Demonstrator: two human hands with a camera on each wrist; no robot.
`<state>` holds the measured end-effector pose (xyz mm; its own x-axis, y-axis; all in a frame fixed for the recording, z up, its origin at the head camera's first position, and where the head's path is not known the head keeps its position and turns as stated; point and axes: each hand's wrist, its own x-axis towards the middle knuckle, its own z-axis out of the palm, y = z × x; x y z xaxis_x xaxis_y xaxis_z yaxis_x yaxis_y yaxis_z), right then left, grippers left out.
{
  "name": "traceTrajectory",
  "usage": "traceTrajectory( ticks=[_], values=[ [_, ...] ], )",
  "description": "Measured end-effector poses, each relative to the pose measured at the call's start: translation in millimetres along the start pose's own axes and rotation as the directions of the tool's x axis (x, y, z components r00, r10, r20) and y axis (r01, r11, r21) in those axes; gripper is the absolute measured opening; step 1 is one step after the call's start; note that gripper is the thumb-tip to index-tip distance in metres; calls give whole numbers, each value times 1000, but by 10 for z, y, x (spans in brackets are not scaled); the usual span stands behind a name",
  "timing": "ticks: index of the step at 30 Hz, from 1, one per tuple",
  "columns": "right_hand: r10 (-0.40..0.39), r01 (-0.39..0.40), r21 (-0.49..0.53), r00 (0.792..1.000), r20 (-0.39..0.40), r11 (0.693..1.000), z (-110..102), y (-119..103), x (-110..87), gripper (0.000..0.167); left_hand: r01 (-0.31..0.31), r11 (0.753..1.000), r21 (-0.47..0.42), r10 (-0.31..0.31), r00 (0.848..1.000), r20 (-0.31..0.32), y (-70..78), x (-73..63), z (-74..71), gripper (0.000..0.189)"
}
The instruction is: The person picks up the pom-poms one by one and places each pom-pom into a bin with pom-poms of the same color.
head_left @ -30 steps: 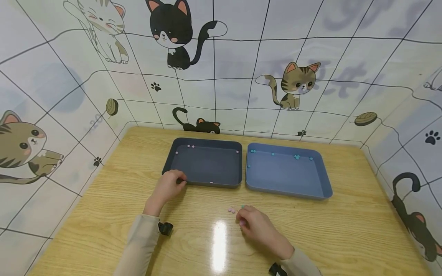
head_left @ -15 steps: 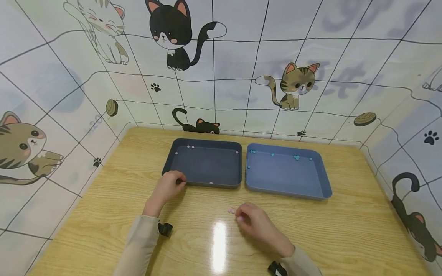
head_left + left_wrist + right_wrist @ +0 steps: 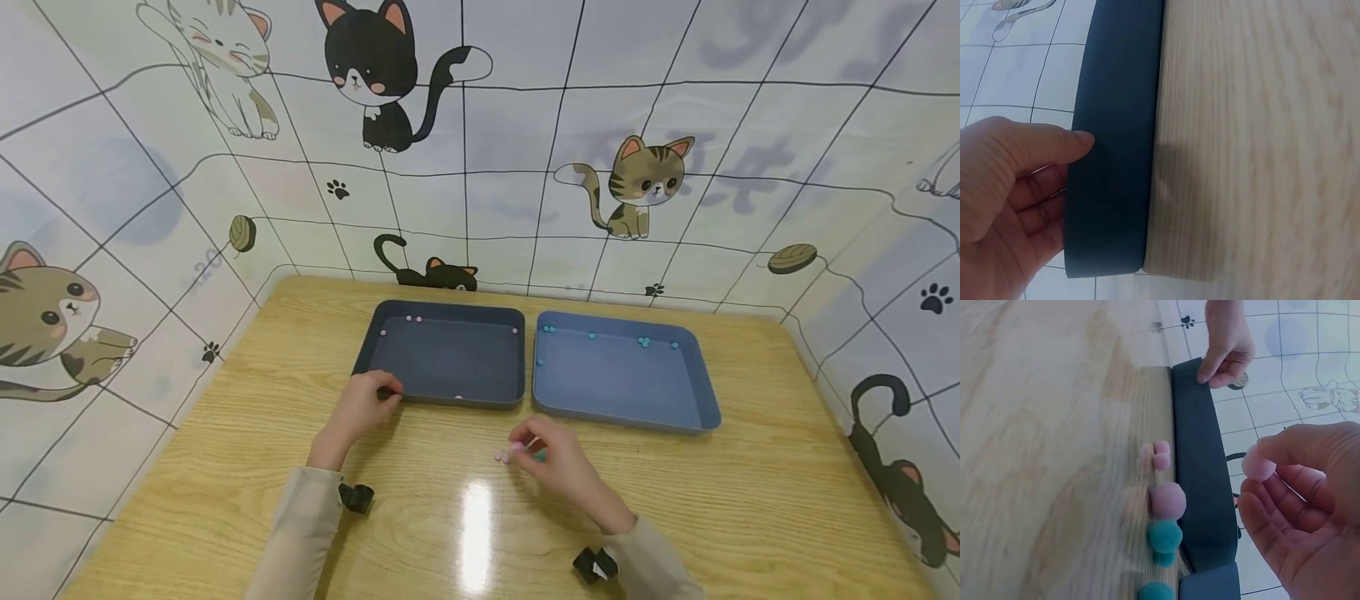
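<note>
Slightly higher in the head view than half a second ago, the right hand [image 3: 564, 465] moves with its pinched pink ball [image 3: 1259, 464], apparently picked up but not yet placed. Leftmost, the left hand's [image 3: 362, 408] grip is closed on the dark tray [image 3: 450, 354], holding small pink balls [image 3: 419, 319]; loose pink balls [image 3: 1168, 499] and loose teal balls [image 3: 1165, 536] lie on the desk [image 3: 420, 500] beside the right grip; rightmost, the blue tray [image 3: 622, 383] holds small teal balls [image 3: 643, 342].

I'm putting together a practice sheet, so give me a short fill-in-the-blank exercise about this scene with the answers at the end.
The pom-pom pinched by the right hand is ____ in colour.
In shade, the tray held at its edge by the left hand is the ____ of the two.
The small balls in the blue tray are ____ in colour.
Missing words: pink; darker; teal.
</note>
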<state>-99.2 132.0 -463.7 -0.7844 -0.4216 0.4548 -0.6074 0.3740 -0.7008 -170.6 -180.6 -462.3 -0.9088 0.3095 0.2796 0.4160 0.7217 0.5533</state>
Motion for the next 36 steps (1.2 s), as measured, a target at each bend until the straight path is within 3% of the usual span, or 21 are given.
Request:
traceTrajectory(
  ticks=[7, 15, 27, 36],
  values=[
    [30, -25, 106, 998, -51, 994, 5, -11, 71, 15, 43, 989, -139, -45, 999, -11, -83, -23, 12, 8],
    [62, -46, 235, 996, -59, 971, -88, -262, 250, 11, 94, 970, -224, -97, 995, -3, -127, -25, 4, 7],
    [231, -177, 440, 970, -71, 881, -52, -211, 460, 11, 133, 970, -204, -122, 990, 69, -113, 18, -47, 5],
    [250, -182, 473, 965, -84, 862, -50, -192, 573, 12, 164, 964, -210, -150, 985, 81, -99, 38, -61, 7]
  ],
)
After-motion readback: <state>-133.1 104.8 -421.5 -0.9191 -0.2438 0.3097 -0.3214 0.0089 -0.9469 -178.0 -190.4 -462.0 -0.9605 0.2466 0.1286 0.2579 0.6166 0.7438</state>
